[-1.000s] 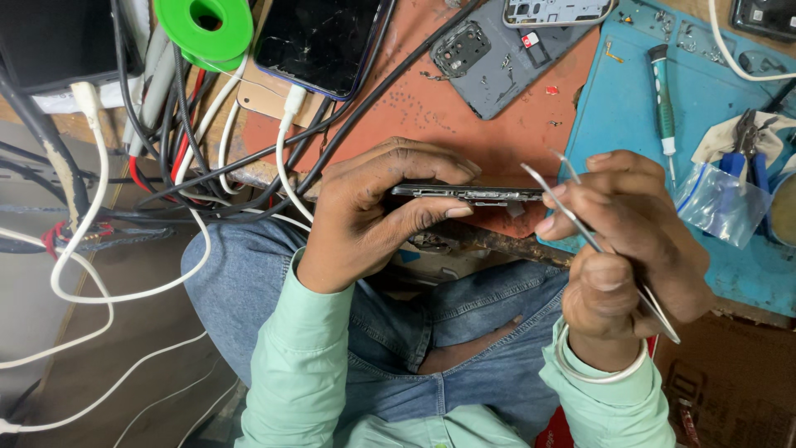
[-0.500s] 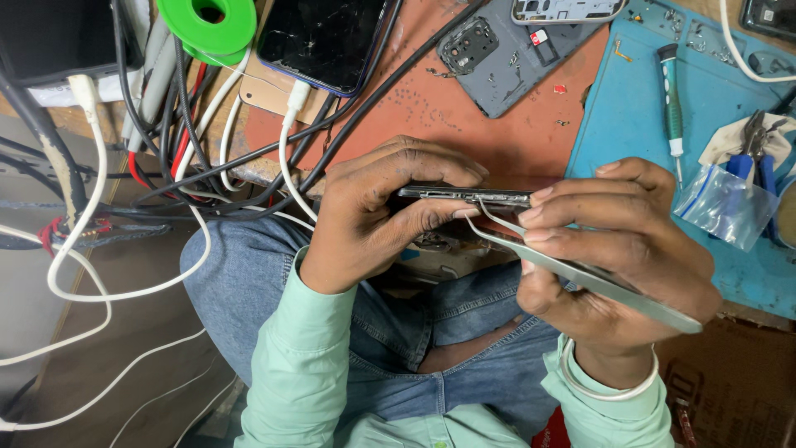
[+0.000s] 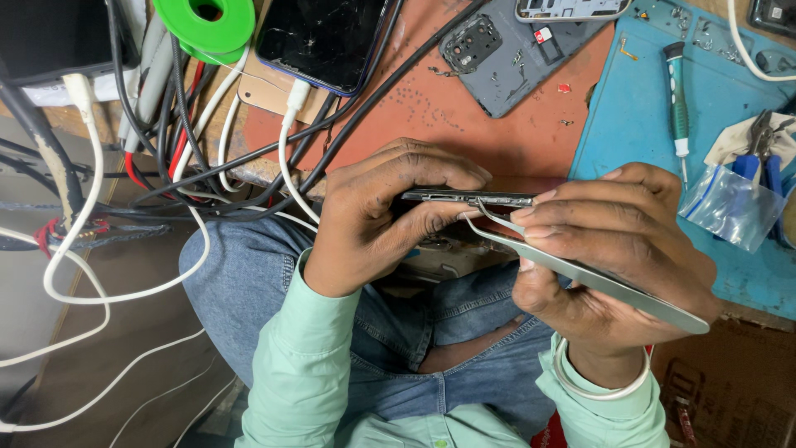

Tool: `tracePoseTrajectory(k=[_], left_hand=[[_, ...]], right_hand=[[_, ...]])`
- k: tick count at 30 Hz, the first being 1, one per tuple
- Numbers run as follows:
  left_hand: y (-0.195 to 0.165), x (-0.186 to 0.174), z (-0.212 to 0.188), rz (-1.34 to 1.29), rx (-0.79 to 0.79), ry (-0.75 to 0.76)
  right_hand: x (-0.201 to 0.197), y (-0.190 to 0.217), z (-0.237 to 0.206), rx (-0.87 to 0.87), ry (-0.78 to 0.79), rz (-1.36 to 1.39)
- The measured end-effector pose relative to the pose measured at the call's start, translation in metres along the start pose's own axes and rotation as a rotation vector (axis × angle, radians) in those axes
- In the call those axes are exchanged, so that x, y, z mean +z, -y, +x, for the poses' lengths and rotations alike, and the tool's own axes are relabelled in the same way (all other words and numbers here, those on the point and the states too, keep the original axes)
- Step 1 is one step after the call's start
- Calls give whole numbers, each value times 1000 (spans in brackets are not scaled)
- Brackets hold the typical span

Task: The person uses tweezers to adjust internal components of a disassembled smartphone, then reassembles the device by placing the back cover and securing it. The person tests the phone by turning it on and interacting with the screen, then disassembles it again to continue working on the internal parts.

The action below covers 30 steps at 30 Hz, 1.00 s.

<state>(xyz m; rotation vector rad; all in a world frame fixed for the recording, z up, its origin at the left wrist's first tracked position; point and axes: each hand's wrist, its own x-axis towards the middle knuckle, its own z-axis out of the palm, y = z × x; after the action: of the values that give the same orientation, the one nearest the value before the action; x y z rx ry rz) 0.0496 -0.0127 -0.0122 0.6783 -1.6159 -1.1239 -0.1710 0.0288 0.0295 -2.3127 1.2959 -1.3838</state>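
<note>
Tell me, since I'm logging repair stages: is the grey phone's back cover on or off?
Off. The grey back cover lies alone on the red mat, inner side up.

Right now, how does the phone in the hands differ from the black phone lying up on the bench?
The held phone is seen edge-on, gripped by the left hand, with the tweezers in the right hand touching its edge. The black phone lies flat, screen up and cracked, with a white cable plugged in. Both are slim.

The left hand is curled, with thumb below and fingers on top (like a pinch). The right hand is closed in a loose fist, thumb and fingers pressed together.
</note>
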Motion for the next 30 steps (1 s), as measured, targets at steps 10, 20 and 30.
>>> tracePoseTrajectory(k=[10, 20, 30], left_hand=[[0, 1, 0, -6, 2, -3], [2, 1, -1, -10, 3, -2], [3, 2, -1, -7, 14, 6]], right_hand=[[-4, -4, -1, 6, 16, 1], [-5, -7, 2, -24, 56, -4], [-8, -8, -1, 1, 57, 10]])
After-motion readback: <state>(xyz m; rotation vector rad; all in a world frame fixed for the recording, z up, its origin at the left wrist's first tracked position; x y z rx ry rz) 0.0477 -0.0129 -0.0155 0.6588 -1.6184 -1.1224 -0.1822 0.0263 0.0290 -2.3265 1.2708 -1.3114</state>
